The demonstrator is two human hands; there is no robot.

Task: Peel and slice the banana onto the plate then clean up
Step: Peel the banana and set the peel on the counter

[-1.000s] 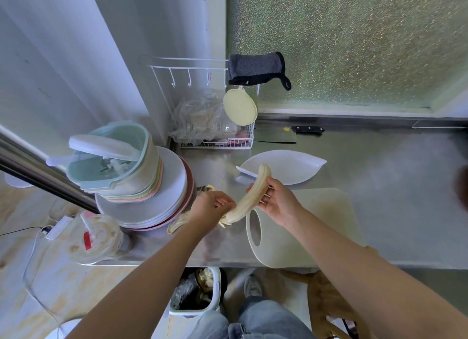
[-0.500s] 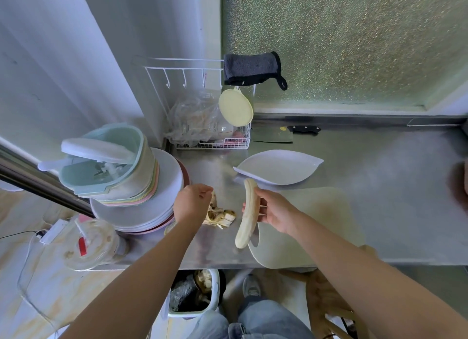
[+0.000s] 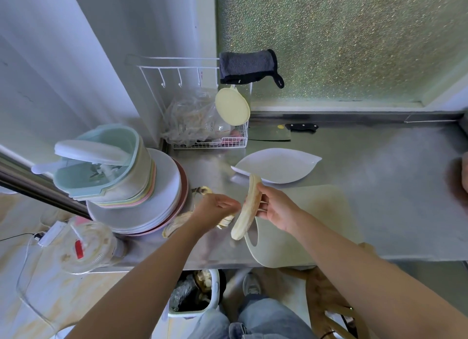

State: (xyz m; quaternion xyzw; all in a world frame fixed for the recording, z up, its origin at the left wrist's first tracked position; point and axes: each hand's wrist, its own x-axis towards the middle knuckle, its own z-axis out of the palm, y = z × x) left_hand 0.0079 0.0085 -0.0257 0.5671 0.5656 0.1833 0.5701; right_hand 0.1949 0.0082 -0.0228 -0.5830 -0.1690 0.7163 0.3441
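Note:
My right hand (image 3: 278, 208) grips the peeled banana (image 3: 247, 209) by its middle, holding it nearly upright over the left edge of the pale cutting board (image 3: 316, 224). Just left of it hovers my left hand (image 3: 215, 209), fingers loosely stretched toward the banana and holding nothing that I can make out. The banana peel (image 3: 177, 223) lies spread on the steel counter under and around that hand. The white leaf-shaped plate (image 3: 278, 165) sits bare behind the board. A cleaver (image 3: 271, 134) lies by the back wall.
A stack of plates and bowls (image 3: 141, 199) fills the counter's left end, with a plastic cup (image 3: 86, 245) in front. A white wire rack (image 3: 210, 136) stands at the back. A bin (image 3: 195, 295) sits on the floor under the counter edge.
The peel came off the banana and now lies on the counter. My right hand turned the bare banana upright. My left hand let go and moved back toward the banana.

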